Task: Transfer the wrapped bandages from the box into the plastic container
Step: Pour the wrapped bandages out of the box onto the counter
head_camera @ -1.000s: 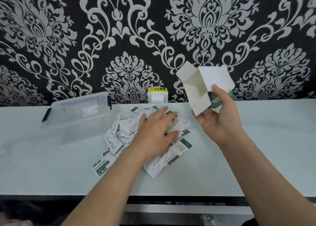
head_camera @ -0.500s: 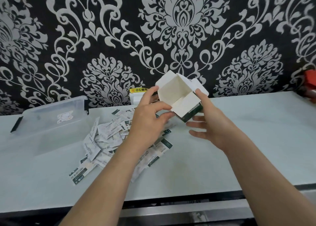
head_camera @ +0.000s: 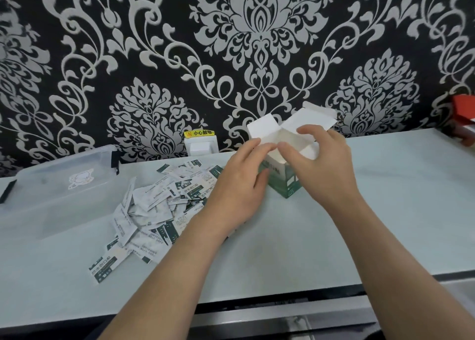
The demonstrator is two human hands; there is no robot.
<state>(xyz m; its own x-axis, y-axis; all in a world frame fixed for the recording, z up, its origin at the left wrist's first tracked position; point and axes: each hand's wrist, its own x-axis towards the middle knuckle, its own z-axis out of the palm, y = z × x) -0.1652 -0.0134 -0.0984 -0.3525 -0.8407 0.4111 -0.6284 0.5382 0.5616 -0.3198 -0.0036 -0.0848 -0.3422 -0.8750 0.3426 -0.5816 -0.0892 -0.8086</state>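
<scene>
The left hand (head_camera: pixel 239 185) lays its fingers (head_camera: pixel 253 148) nearly straight over the left rim of the box (head_camera: pixel 285 182). Its thumb is set against the box's left side, so it seems to pinch the carton, though the contact is partly hidden. The right hand (head_camera: pixel 326 170) curls its fingertips (head_camera: pixel 290 152) over the open top and grips the right side. Between the 2 hands the box stands upright on the table (head_camera: pixel 385 211), and its 2 white flaps (head_camera: pixel 262 130) fan out just beyond the fingertips. The wrapped bandages (head_camera: pixel 159 203) lie in a loose heap under and left of the left wrist. Further left, apart from the heap, sits the clear plastic container (head_camera: pixel 64 185). Beyond the fingers, a wall socket (head_camera: pixel 200 146) has a yellow label. A red object (head_camera: pixel 465 110) is far to the right.
</scene>
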